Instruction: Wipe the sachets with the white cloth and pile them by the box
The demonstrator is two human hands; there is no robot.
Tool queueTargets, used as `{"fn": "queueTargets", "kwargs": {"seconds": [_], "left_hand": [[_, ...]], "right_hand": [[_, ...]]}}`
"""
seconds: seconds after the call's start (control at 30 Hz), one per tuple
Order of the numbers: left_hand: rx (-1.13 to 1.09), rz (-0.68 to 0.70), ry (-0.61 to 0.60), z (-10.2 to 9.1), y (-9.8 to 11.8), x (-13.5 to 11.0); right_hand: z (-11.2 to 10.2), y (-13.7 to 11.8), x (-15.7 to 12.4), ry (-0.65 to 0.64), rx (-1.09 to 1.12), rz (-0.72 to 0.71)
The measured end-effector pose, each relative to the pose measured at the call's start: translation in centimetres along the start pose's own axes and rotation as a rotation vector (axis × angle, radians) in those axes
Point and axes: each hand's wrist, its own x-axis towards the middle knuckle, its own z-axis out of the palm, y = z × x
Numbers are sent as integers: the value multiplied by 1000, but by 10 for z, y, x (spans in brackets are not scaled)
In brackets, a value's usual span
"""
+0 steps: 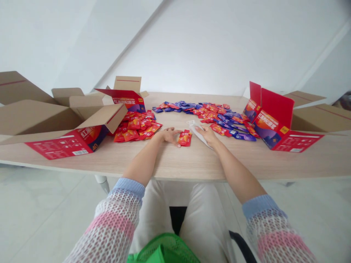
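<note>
My left hand [168, 136] rests palm down on the wooden table [192, 164], fingers stretched toward a small stack of red-orange sachets [185, 138] and touching its left edge. My right hand [207, 134] lies on a white plastic bag [197, 132] just right of that stack, fingers curled over it. A pile of red sachets [137, 126] sits to the left. A wider spread of red and purple sachets [208, 113] lies beyond both hands.
An open red carton [87, 135] lies on its side at the left, another [128, 96] behind it. An open red carton [272, 120] stands at the right. Brown cardboard boxes [30, 113] flank both ends. A green mesh item [164, 250] is on my lap.
</note>
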Motion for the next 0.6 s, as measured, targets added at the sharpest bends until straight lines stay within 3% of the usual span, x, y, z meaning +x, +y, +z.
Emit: {"fn": "queueTargets", "kwargs": {"seconds": [0.1,0.23,0.4,0.6], "left_hand": [[0,-18,-26,1,-1,5],[-24,-13,-33,3,-3,10],[-77,1,-5,5,-4,9],[-149,-85,138,10,-7,10]], "right_hand": [[8,-13,-7,-156,64,-58],[17,-20,-14,-382,-328,-244],[11,-20,-16,-253,-702,-38],[1,-6,-9,-93,-797,155]]}}
